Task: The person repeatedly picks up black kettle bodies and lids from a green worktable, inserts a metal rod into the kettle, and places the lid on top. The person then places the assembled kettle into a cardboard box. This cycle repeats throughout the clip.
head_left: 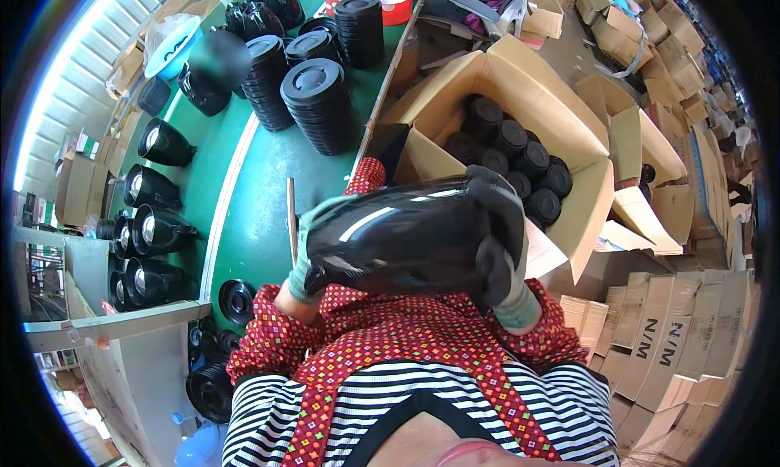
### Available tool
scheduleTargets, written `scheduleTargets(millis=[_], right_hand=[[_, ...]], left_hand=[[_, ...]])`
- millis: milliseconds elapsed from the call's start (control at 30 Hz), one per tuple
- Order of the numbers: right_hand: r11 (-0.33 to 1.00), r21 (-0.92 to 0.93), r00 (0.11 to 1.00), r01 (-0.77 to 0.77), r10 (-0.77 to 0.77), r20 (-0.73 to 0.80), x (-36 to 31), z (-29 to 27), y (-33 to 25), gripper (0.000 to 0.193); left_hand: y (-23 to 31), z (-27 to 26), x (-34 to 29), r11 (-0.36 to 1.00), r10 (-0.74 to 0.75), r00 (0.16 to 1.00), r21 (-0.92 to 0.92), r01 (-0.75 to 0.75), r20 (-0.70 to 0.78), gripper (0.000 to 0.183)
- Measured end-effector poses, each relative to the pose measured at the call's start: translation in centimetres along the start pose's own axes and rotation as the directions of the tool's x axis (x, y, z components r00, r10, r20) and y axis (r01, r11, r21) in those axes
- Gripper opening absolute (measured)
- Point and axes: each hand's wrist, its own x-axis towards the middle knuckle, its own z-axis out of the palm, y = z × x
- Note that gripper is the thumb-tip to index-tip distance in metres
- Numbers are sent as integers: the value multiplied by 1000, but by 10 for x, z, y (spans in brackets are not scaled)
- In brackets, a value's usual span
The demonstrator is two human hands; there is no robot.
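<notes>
In front of my chest I hold a large glossy black jug-shaped body (398,235), lying on its side. My left hand (304,256), in a pale green-grey glove, grips its left end, with most of the fingers hidden behind it. At the other end my right hand (502,239), in a glove with dark palm and fingers, is wrapped round the narrower end. Beyond it to the right, a large open cardboard box (593,195) contains several similar black rounded pieces (532,158).
On the left, a green table (252,199) bears stacks of black lids (313,81) and a row of black jugs with silvery insides (154,187). A light blue basin (173,51) stands at its far left. Flattened cartons (650,329) and an open box (650,142) lie to the right.
</notes>
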Motion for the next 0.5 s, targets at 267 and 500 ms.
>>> scheduleTargets(millis=[267, 500], right_hand=[[744, 392, 828, -542, 554, 93, -18, -42, 84, 42], [953, -120, 917, -277, 300, 262, -19, -63, 124, 63]], left_hand=[[11, 35, 0, 870, -130, 972, 448, 207, -198, 56], [88, 64, -15, 547, 320, 947, 815, -193, 9, 105]])
